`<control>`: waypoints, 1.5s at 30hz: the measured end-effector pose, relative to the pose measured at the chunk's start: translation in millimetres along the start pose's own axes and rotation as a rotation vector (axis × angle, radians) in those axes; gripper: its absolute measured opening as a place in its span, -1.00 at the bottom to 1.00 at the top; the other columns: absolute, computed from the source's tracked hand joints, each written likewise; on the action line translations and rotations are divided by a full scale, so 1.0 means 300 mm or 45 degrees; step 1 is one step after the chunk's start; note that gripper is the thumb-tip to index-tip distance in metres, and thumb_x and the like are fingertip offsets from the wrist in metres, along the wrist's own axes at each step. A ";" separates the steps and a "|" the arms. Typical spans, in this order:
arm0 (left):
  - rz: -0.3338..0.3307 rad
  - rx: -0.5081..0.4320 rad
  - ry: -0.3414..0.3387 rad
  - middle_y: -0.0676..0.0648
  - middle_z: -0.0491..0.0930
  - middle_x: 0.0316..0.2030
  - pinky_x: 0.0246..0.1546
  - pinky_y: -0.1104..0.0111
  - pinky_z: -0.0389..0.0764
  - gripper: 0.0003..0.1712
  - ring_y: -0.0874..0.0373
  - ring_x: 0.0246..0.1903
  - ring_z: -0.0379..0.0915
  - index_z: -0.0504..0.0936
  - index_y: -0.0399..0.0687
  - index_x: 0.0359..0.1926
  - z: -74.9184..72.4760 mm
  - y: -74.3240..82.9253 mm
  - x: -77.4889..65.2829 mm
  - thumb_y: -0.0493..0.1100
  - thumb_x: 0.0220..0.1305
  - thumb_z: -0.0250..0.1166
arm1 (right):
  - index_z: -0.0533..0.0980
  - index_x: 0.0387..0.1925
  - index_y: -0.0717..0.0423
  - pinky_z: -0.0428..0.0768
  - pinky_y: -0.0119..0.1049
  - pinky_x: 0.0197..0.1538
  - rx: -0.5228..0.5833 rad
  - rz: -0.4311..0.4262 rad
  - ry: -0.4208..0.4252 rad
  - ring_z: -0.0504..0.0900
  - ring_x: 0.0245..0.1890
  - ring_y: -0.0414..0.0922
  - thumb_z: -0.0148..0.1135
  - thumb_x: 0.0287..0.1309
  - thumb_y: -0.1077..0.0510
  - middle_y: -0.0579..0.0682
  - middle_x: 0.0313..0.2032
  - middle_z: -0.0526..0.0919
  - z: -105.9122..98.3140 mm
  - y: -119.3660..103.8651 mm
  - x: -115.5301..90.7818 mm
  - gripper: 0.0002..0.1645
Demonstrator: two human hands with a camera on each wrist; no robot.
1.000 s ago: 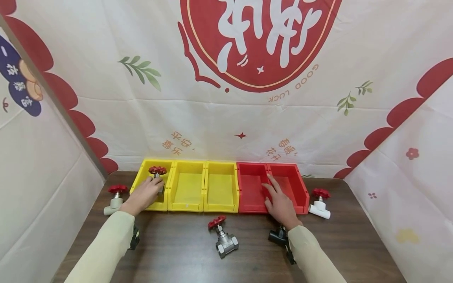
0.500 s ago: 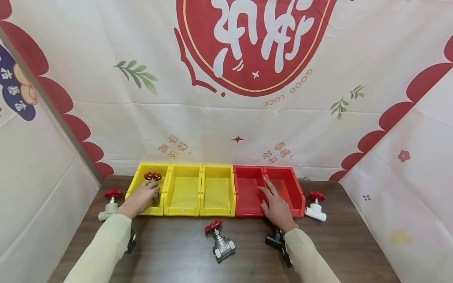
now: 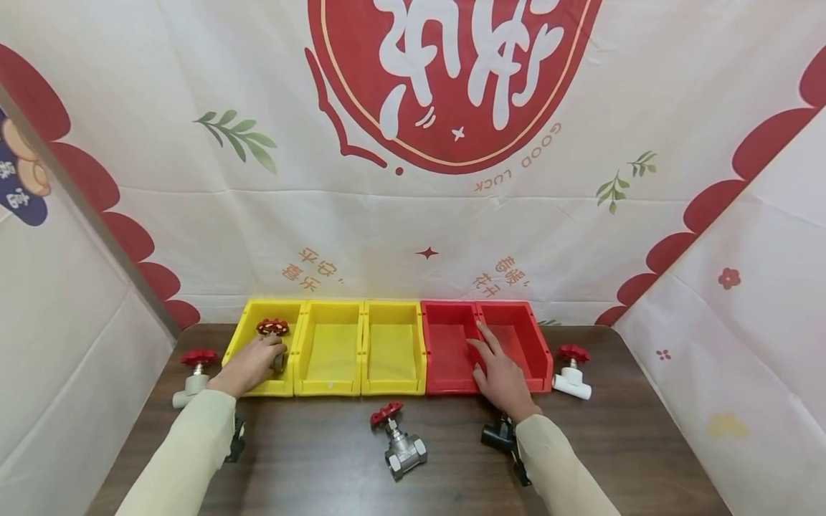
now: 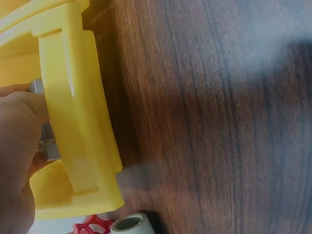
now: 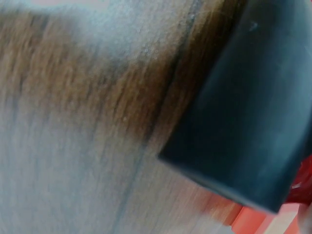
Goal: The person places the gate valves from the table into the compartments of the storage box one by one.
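Note:
In the head view my left hand [image 3: 253,364] reaches into the leftmost yellow bin [image 3: 293,387]. It grips a metal gate valve with a red handwheel [image 3: 273,327]; the left wrist view shows part of its grey metal body [image 4: 48,141] between the fingers, behind the bin's front lip [image 4: 73,112]. My right hand [image 3: 503,380] rests over the two red bins [image 3: 545,358], fingers spread loosely around the divider and holding nothing. Under the right wrist lies a black valve [image 3: 498,436], partly hidden by the arm; its black pipe end [image 5: 243,122] fills much of the right wrist view.
Two more yellow bins [image 3: 329,383] stand between the hands. A steel valve with a red handwheel [image 3: 403,451] lies on the brown table [image 3: 310,459] in front. A grey valve [image 3: 191,383] is at far left, a white valve [image 3: 572,380] at far right. Printed cloth [image 3: 387,229] encloses the back.
The left hand and the gripped valve sit slightly lower in the leftmost bin. The right hand keeps its pose over the red bins. The head view has shifted slightly.

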State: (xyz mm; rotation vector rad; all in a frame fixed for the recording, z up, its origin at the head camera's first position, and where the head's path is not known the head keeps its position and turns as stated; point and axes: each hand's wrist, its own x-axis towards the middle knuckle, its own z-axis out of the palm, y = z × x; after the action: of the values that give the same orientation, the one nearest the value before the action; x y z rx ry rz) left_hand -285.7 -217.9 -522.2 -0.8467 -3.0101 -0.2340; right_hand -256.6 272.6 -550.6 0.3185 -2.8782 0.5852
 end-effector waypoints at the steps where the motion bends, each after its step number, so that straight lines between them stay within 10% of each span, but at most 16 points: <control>1: 0.000 -0.001 -0.003 -0.23 0.55 -0.07 0.01 -0.04 0.47 -0.62 -0.16 -0.13 0.48 0.64 -0.27 -0.09 0.000 -0.001 0.002 -0.41 -0.01 0.41 | 0.36 0.29 -0.10 0.53 -0.36 -0.47 0.005 0.001 -0.001 0.39 -0.67 -0.24 0.38 -0.01 0.16 -0.26 0.47 -0.13 -0.002 -0.002 -0.001 -0.23; 33: -0.065 -0.023 -0.016 -0.21 0.53 -0.01 0.02 -0.04 0.47 -0.48 -0.16 -0.08 0.46 0.62 -0.23 0.03 0.001 0.004 -0.003 -0.31 -0.03 0.49 | 0.36 0.29 -0.09 0.58 -0.30 -0.46 0.005 -0.015 0.007 0.40 -0.66 -0.23 0.39 -0.02 0.16 -0.22 0.48 -0.10 0.003 0.003 0.008 -0.23; 45: -0.072 0.048 0.235 -0.20 0.51 0.12 -0.03 -0.12 0.48 -0.36 -0.20 0.07 0.44 0.61 -0.01 0.11 -0.039 0.044 -0.057 -0.16 -0.09 0.55 | 0.37 0.28 -0.11 0.58 -0.32 -0.45 0.002 -0.002 0.004 0.41 -0.64 -0.25 0.39 -0.01 0.13 -0.24 0.47 -0.12 0.001 0.005 0.002 -0.23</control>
State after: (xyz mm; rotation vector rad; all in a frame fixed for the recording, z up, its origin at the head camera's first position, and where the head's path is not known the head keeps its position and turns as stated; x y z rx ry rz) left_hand -264.5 -217.2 -509.6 -0.6963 -2.8594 -0.2401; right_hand -257.6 273.7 -551.2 0.3195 -2.8740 0.5876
